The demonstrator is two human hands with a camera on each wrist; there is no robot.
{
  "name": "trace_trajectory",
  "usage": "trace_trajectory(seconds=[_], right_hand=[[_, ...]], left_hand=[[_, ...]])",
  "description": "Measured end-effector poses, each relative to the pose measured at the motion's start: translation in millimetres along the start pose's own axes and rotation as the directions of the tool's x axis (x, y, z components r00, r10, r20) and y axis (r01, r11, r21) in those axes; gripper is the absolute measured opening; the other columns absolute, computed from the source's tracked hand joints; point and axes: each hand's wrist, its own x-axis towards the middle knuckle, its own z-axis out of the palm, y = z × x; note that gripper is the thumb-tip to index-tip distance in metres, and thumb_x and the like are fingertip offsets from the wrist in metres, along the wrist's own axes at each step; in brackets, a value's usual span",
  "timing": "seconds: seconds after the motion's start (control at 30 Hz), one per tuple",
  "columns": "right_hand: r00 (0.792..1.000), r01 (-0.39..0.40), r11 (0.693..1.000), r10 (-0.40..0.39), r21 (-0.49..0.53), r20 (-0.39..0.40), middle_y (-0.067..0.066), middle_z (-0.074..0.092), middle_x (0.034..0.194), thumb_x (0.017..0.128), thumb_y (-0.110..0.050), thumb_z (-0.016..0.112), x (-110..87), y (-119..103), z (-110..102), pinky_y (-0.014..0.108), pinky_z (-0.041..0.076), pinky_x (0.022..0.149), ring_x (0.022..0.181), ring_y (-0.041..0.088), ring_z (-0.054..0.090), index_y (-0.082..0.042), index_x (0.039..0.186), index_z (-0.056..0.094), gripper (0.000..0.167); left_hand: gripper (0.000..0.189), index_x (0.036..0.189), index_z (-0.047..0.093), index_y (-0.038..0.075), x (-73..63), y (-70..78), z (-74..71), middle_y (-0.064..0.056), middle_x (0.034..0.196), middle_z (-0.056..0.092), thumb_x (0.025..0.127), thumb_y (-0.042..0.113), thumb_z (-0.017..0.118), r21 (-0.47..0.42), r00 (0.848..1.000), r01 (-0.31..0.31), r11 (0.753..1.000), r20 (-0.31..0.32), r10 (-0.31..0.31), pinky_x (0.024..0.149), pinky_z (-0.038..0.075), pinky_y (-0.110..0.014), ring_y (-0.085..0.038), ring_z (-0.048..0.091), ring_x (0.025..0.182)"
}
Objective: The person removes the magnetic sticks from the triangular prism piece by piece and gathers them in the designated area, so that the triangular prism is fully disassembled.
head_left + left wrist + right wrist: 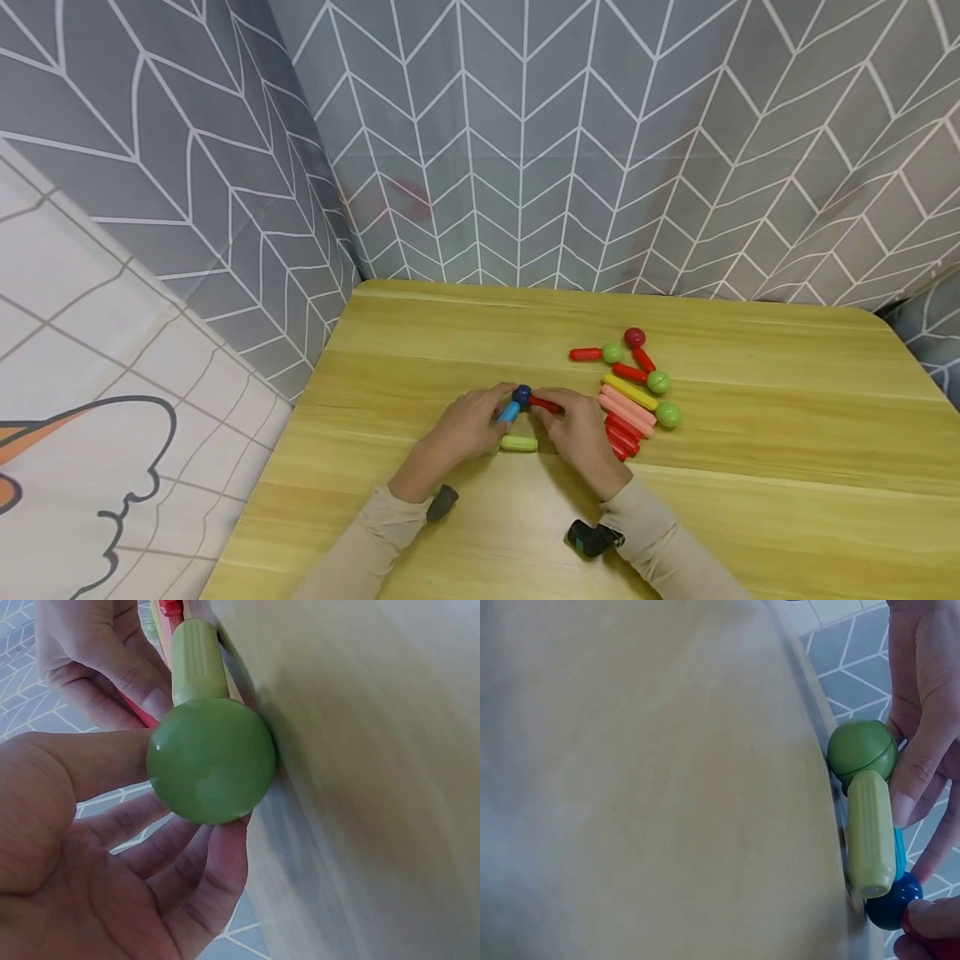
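Near the middle of the table, my left hand (467, 423) pinches a light blue stick (509, 412) between thumb and fingers. At this stick's far end is a dark blue ball (522, 395), touched by a left fingertip. My right hand (577, 427) pinches a short red stick (545, 404), its tip right at the blue ball's right side. A green ball (211, 761) sits at the near end of the light blue stick, close to the left thumb. From that ball a pale green ribbed stick (870, 832) points right, low over the table; the left hand mostly hides the ball from above.
Right of the hands lie a yellow stick (628, 392), pink sticks (627, 408) and several red sticks (622, 435). A loose green ball (667, 415) is beside them. Farther back are red sticks joined with green balls (612, 352) and a dark red ball (634, 337). Patterned curtains border the wooden table (787, 400).
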Motion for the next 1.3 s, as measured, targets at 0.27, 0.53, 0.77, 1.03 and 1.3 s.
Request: trace_trajectory(seconds=[0.27, 0.53, 0.77, 1.03, 1.3], right_hand=[[0.996, 0.013, 0.999, -0.01, -0.039, 0.083, 0.01, 0.079, 0.097, 0.082, 0.0, 0.079, -3.8, 1, -1, 0.042, 0.061, 0.078, 0.092, 0.025, 0.076, -0.003, 0.099, 0.08, 0.018], [0.995, -0.05, 0.998, 0.052, -0.03, 0.091, 0.012, 0.078, 0.102, 0.086, -0.002, 0.076, -11.9, 0, -4, 0.045, 0.06, 0.085, 0.099, 0.029, 0.075, -0.001, 0.104, 0.078, 0.018], [0.993, -0.064, 0.997, 0.069, -0.048, 0.096, 0.017, 0.076, 0.107, 0.089, 0.005, 0.068, -24.3, -2, -15, 0.048, 0.058, 0.088, 0.102, 0.034, 0.072, 0.006, 0.109, 0.073, 0.021], [0.992, -0.061, 0.993, 0.072, -0.102, 0.101, 0.014, 0.076, 0.102, 0.086, 0.005, 0.072, -35.2, -5, -24, 0.045, 0.059, 0.083, 0.096, 0.03, 0.073, 0.002, 0.104, 0.074, 0.018], [0.992, -0.051, 0.978, 0.073, -0.202, 0.103, 0.008, 0.076, 0.092, 0.08, 0.0, 0.08, -45.9, -11, -30, 0.042, 0.059, 0.079, 0.089, 0.025, 0.073, -0.003, 0.096, 0.074, 0.017]], left_hand=[[0.055, 0.148, 0.048, 0.012, 1.1, 0.0, 0.8, -0.005, 0.096, 0.069, 0.096, 0.013, 0.067, -0.004, 1.0, 0.014, 1.0, -0.013, -0.015, 0.065, 0.047, -0.026, -0.013, 0.058, 0.074], [0.055, 0.148, 0.048, 0.014, 1.0, -0.2, 1.8, -0.004, 0.097, 0.069, 0.096, 0.015, 0.067, -0.005, 1.0, 0.025, 1.0, -0.007, -0.025, 0.066, 0.048, -0.028, -0.013, 0.059, 0.075], [0.057, 0.149, 0.047, 0.015, 0.4, 1.0, 0.1, -0.004, 0.104, 0.071, 0.095, 0.015, 0.068, 0.003, 0.999, 0.043, 0.999, 0.0, -0.043, 0.071, 0.05, -0.029, -0.013, 0.061, 0.082], [0.057, 0.148, 0.048, 0.015, -1.5, 0.5, -0.4, -0.003, 0.102, 0.07, 0.095, 0.015, 0.069, 0.008, 0.999, 0.038, 0.999, -0.01, -0.038, 0.071, 0.049, -0.03, -0.014, 0.059, 0.081], [0.057, 0.148, 0.048, 0.015, -2.2, 0.4, 0.3, -0.004, 0.102, 0.07, 0.095, 0.015, 0.068, 0.004, 0.999, 0.039, 0.999, -0.012, -0.039, 0.069, 0.047, -0.028, -0.014, 0.058, 0.079]])
